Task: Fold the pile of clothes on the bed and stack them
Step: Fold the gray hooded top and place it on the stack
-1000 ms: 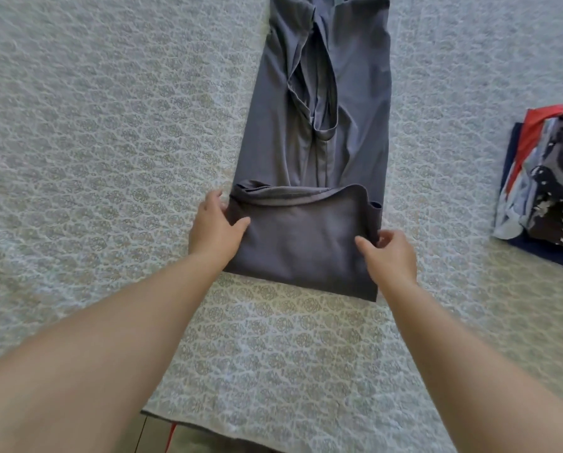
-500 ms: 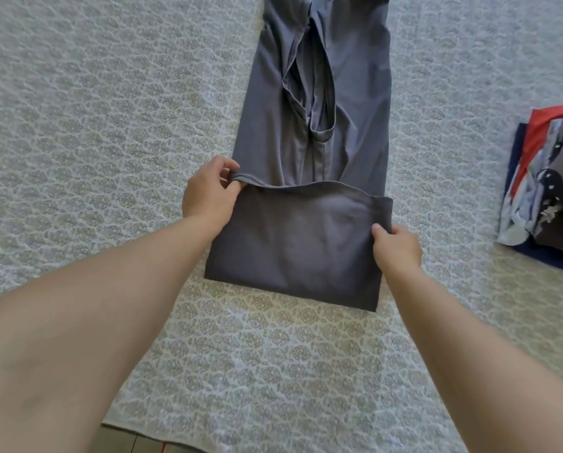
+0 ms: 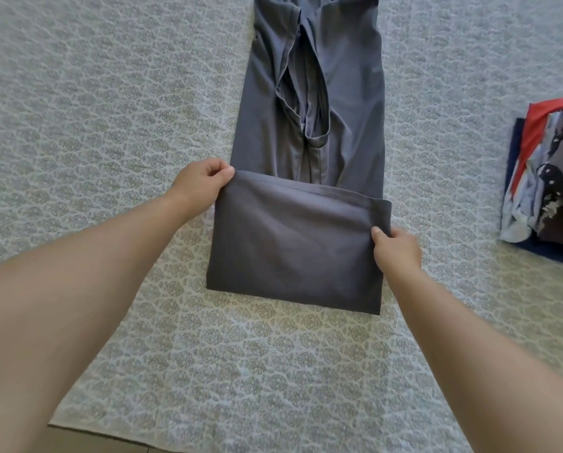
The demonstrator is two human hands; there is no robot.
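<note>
A long grey garment (image 3: 313, 125) lies lengthwise down the middle of the bed, folded narrow, with its near end doubled back over itself into a flap (image 3: 293, 243). My left hand (image 3: 201, 188) pinches the flap's far left corner. My right hand (image 3: 396, 248) grips the flap's right edge a little nearer to me. The flap is held slightly off the bed between the two hands. A stack of folded clothes (image 3: 548, 184) in red, pale blue, navy and dark patterned cloth sits at the right edge of the view.
The bed is covered by a pale grey patterned bedspread (image 3: 110, 125). Its near edge (image 3: 116, 436) runs along the bottom left, with floor showing below it. Bare bedspread stretches to the left of the garment and between the garment and the stack.
Both hands have carried the grey garment's near end up and away from me, so the folded flap is longer and flatter. The left hand moved further than the right.
</note>
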